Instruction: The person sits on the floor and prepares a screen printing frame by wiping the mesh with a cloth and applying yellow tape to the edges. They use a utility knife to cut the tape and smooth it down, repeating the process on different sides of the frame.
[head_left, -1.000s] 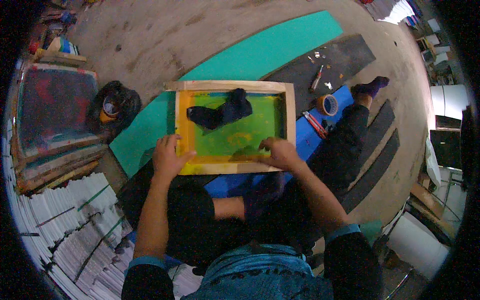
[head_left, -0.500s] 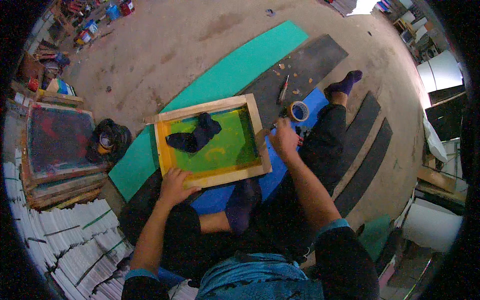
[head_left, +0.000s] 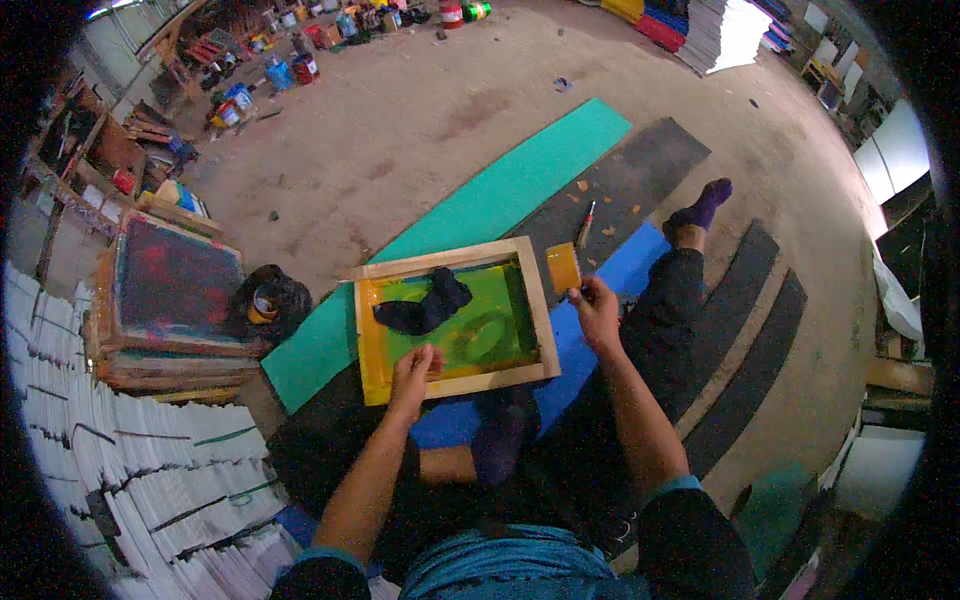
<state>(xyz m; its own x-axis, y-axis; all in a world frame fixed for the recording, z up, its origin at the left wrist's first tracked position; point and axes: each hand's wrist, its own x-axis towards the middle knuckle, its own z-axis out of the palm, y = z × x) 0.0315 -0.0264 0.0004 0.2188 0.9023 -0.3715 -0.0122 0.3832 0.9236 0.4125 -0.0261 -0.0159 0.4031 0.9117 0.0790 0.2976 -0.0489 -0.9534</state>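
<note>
A wooden screen-printing frame (head_left: 470, 256) with yellow-green mesh (head_left: 500, 345) lies before me, tilted slightly. On the mesh rests a crumpled dark cloth (head_left: 425, 312). My left hand (head_left: 408, 385) hovers at the frame's near edge, fingers loosely bent and holding nothing that I can see. To the right of the frame, my right hand (head_left: 598, 315) grips a roll of yellowish-brown tape (head_left: 563, 267), seen side-on, by its lower end. Beyond it, a screwdriver-like tool with a red handle (head_left: 586, 225) lies on a dark strip (head_left: 660, 155).
Green (head_left: 510, 185), blue (head_left: 630, 265) and dark strips lie under and around the frame. A black bag (head_left: 285, 300) with a tape roll sits left, beside stacked frames (head_left: 180, 270). Bundled white sheets (head_left: 160, 470) fill the near left. My outstretched leg (head_left: 665, 310) lies at right.
My right hand has picked up the tape roll from the blue strip and brought it beside the frame. My left hand has lifted off the frame's near-left corner and shifted right. The view has tilted up.
</note>
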